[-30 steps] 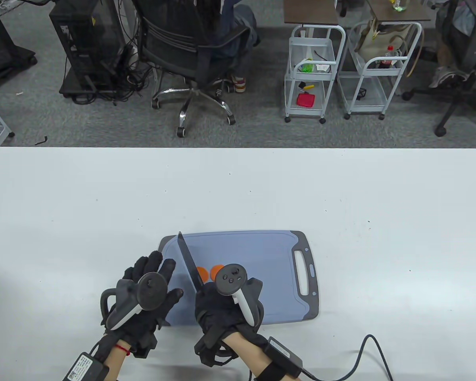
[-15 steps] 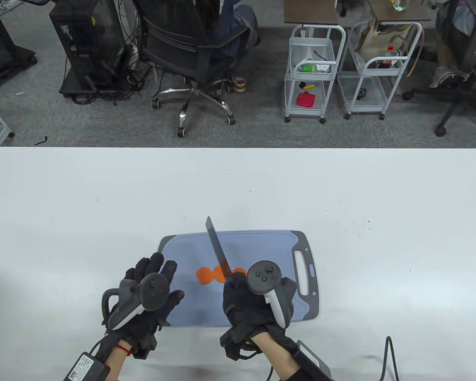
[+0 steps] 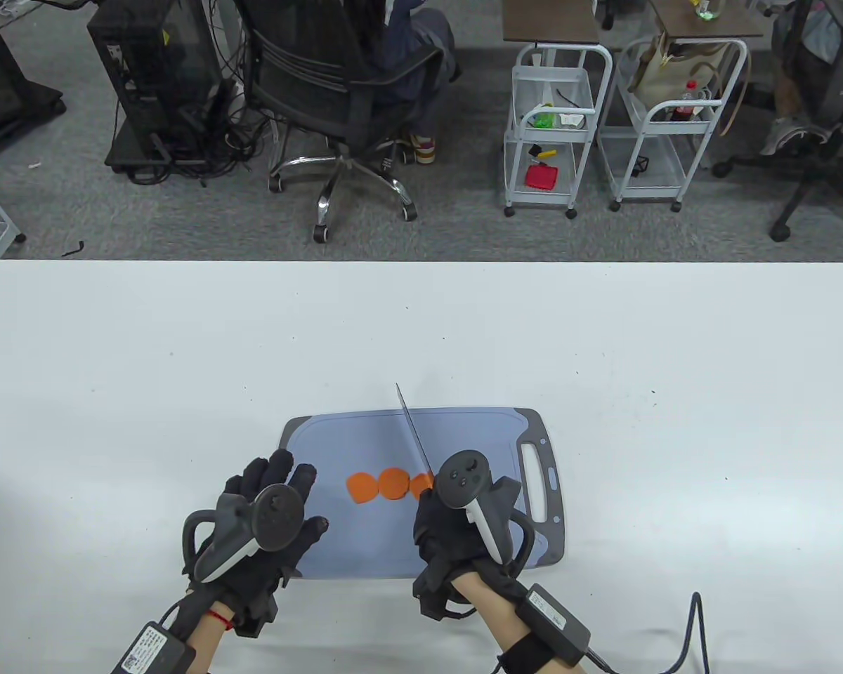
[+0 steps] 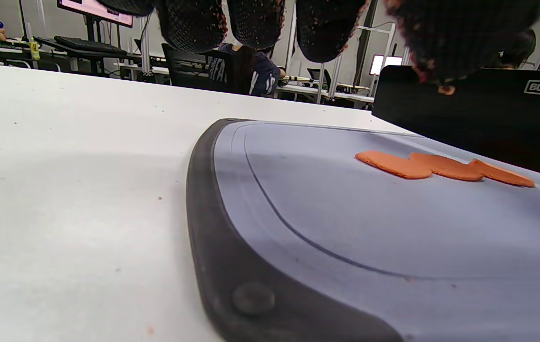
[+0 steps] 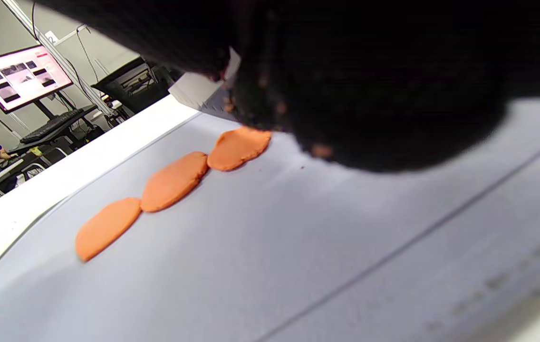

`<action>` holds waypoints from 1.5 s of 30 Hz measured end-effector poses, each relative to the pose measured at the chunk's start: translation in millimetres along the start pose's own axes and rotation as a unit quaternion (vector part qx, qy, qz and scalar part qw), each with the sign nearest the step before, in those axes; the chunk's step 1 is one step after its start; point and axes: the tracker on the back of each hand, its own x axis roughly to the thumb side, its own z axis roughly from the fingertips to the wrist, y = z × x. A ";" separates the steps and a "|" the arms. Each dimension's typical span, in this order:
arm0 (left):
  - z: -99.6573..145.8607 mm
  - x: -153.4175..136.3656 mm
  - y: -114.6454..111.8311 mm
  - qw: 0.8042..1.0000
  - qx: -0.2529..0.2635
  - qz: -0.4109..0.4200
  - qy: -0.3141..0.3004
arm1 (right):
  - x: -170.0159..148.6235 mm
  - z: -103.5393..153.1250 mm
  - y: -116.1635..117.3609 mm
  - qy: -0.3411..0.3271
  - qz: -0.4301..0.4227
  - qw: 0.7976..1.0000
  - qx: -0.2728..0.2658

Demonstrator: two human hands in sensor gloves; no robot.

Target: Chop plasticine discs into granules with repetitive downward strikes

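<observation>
Three flat orange plasticine discs (image 3: 392, 484) lie in a row on the blue-grey cutting board (image 3: 464, 435); they also show in the left wrist view (image 4: 441, 166) and the right wrist view (image 5: 175, 180). My right hand (image 3: 456, 526) grips the handle of a black knife (image 3: 413, 432), its blade pointing away over the board, just right of the discs. My left hand (image 3: 274, 519) rests flat, fingers spread, on the board's left end. The knife's broad black blade (image 4: 479, 114) stands behind the discs in the left wrist view.
The board sits near the front edge of a white table (image 3: 183, 351). A cable (image 3: 695, 632) trails from my right wrist at the front right. Beyond the table stand an office chair (image 3: 337, 91) and two white carts (image 3: 555, 133).
My right hand has moved the knife to the right, from the left of the discs to their right side. All three discs now show. My left hand has stayed put.
</observation>
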 end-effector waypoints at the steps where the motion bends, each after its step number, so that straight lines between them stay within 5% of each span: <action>1: 0.1 0.0 0.1 1.000 0.000 0.000 0.000 | 0.9 -1.4 0.8 0.002 0.010 1.000 -0.003; 6: 2.2 2.9 -1.5 1.000 -0.001 -0.004 -0.001 | 5.4 -15.6 8.4 0.009 0.060 0.998 0.000; 16: 2.5 4.5 -1.4 1.000 -0.005 -0.005 -0.007 | -2.7 -22.1 3.9 -0.017 -0.027 0.999 -0.013; 31: 3.8 13.1 -4.2 1.000 -0.013 -0.018 -0.018 | 9.9 -38.0 10.6 0.004 0.014 1.000 -0.001; 38: 3.3 13.6 -4.4 0.999 -0.017 -0.021 -0.020 | 8.1 -12.0 -9.3 -0.010 0.007 1.000 -0.020; 45: 5.7 17.5 -3.6 0.999 -0.016 -0.026 -0.025 | 8.2 -26.3 12.9 0.007 0.016 1.000 -0.008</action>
